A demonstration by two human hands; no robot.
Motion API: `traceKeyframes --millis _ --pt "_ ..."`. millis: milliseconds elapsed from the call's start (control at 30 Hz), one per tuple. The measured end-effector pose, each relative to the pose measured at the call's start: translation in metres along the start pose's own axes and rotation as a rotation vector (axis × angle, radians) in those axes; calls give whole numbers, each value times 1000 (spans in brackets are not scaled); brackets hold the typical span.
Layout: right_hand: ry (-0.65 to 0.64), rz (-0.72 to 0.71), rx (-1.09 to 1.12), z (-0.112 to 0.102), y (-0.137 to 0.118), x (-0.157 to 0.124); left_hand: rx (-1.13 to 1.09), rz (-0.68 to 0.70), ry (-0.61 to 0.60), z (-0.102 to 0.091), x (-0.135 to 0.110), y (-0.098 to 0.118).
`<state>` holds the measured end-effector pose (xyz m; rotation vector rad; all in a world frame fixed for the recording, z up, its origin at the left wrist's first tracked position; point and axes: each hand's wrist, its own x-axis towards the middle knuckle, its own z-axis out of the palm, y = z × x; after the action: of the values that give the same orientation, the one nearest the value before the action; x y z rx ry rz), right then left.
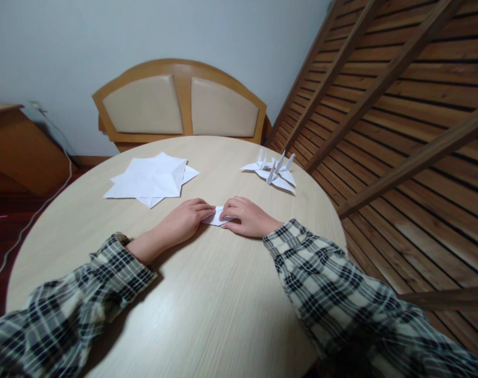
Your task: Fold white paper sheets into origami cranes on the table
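A small folded piece of white paper [214, 218] lies on the round table [207, 294] between my two hands. My left hand [188, 216] rests on its left end, the fingers closed together and holding that side down. From the right, my right hand [247, 216] grips the other end, with thumb and fingers bent around the edge. Parts of the paper are covered by my fingers, so its full shape cannot be made out.
Loose white paper sheets [152, 177] lie stacked at the back left of the table. Several folded paper cranes [277, 170] stand at the back right. Behind the table is a wooden headboard [187, 100]; a slatted wooden panel [400, 131] slants along the right.
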<state>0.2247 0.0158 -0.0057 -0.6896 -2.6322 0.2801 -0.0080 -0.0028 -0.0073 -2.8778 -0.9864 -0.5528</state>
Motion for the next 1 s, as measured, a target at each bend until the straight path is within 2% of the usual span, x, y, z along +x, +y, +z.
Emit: traceKeyframes --millis 167,433,1000 --pt "-4 33 -16 0 1 1 -62 -26 8 1 -1 0" --pt "-11 44 -43 0 1 2 -121 14 20 1 -3 -2" --pt "-10 20 -58 0 0 1 -158 10 -40 -6 -2 4"
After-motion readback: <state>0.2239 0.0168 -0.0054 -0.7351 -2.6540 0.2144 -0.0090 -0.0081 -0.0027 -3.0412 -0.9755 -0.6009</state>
